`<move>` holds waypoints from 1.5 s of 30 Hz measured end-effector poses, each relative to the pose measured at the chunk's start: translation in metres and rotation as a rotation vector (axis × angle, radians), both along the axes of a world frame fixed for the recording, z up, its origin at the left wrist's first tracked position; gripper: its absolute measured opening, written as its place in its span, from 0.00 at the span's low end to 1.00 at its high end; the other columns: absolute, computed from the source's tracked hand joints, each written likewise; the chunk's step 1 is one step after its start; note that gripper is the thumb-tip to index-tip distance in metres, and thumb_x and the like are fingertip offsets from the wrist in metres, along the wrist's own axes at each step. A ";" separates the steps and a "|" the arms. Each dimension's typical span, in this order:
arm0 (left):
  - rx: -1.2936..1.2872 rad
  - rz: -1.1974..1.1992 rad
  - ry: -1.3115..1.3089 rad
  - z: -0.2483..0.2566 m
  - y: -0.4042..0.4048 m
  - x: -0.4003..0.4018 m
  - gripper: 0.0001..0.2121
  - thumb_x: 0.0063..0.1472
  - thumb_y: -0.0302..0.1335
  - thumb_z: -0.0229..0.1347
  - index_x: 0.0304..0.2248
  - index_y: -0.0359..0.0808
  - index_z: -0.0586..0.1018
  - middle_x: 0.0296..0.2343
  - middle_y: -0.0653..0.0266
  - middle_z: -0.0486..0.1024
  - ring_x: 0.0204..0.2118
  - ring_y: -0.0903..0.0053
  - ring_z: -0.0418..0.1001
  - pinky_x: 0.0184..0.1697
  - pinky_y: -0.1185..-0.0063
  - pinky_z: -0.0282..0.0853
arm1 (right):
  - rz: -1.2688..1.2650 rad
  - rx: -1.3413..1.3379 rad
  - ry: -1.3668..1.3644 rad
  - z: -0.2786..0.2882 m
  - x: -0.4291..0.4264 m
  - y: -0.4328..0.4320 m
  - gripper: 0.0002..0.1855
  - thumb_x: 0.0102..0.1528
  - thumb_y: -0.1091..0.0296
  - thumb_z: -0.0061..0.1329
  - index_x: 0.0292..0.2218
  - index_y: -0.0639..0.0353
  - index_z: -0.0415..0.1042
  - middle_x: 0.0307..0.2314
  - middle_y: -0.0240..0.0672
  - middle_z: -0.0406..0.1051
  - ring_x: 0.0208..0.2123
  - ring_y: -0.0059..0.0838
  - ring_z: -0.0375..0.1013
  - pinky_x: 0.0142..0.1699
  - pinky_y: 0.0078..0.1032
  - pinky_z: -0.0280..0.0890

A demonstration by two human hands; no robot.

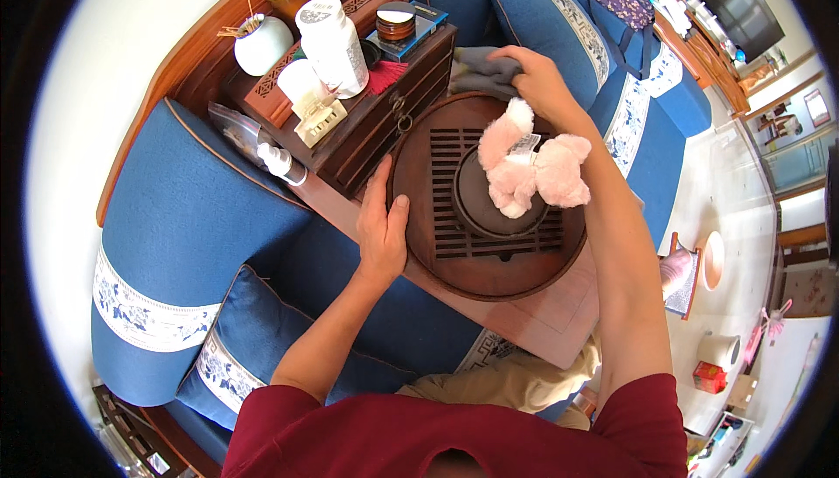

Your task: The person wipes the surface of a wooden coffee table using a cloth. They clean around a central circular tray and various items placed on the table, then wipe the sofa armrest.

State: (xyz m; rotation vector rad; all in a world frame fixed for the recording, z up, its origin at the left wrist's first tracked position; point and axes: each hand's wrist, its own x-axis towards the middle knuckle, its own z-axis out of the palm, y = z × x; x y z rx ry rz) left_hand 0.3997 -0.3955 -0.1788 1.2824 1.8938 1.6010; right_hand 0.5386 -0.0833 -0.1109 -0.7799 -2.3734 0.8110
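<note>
My left hand (383, 226) rests against the left rim of a round dark wooden tea tray (413, 216), its thumb and fingers apart. Beyond the tray's far edge, my right hand (534, 81) grips a grey cloth (485, 68). On the slatted middle of the tray sits a round dark lidded or flat-topped piece (475, 196). A pink plush toy (511, 176) with a white-tipped tail and a small tag lies on top of it, close to my right forearm. The tray stands on a reddish-brown wooden surface (557, 321).
A dark wooden drawer chest (393, 124) holds a white plastic bottle (333, 45), a hair claw clip (320, 121), a white toothpick pot (262, 45) and jars. A spray bottle (282, 163) lies left of it. Blue sofa cushions (196, 216) surround the surface.
</note>
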 end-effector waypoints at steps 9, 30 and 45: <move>0.015 -0.010 0.026 0.000 -0.003 0.000 0.26 0.71 0.30 0.45 0.63 0.23 0.63 0.62 0.40 0.64 0.66 0.53 0.62 0.69 0.68 0.53 | 0.108 0.089 -0.287 -0.012 -0.004 0.026 0.30 0.44 0.90 0.35 0.44 0.59 0.80 0.39 0.49 0.77 0.43 0.45 0.75 0.51 0.30 0.68; 0.017 -0.085 -0.031 -0.011 0.003 -0.008 0.26 0.71 0.37 0.48 0.65 0.36 0.67 0.62 0.53 0.67 0.63 0.56 0.66 0.67 0.71 0.56 | -0.644 0.146 -0.008 -0.054 0.205 -0.177 0.31 0.46 0.90 0.35 0.49 0.60 0.75 0.50 0.46 0.67 0.58 0.48 0.65 0.65 0.34 0.57; -0.004 0.081 0.015 -0.012 0.007 0.004 0.20 0.71 0.37 0.49 0.57 0.37 0.72 0.51 0.50 0.76 0.51 0.54 0.74 0.58 0.69 0.65 | -0.733 0.124 -0.016 -0.049 0.211 -0.305 0.34 0.47 0.90 0.44 0.56 0.59 0.70 0.53 0.54 0.59 0.57 0.57 0.62 0.64 0.41 0.57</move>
